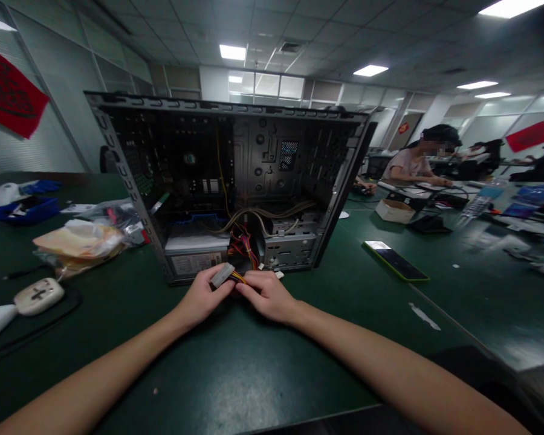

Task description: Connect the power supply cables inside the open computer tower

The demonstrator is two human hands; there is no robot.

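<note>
An opened computer case (330,199) stands on the green table, its inside facing me. My left hand (206,291) pinches a pale, wide power connector (222,275) in front of the case. Yellow and dark wires run from that connector to my right hand (269,293), whose fingers are closed around them. Behind my hands, a bundle of red, yellow and black cables (245,241) comes out beside the silver power supply (197,257) at the bottom of the case. Small white plugs show just past my right knuckles. Grey cables (272,214) cross the case above.
Left of the case lie plastic bags (81,241), a blue tray (25,209) and a white power strip (39,296). A phone (396,261) rests on the right, with a small open box (394,211) behind it. Farther back, a person (417,160) sits at the table.
</note>
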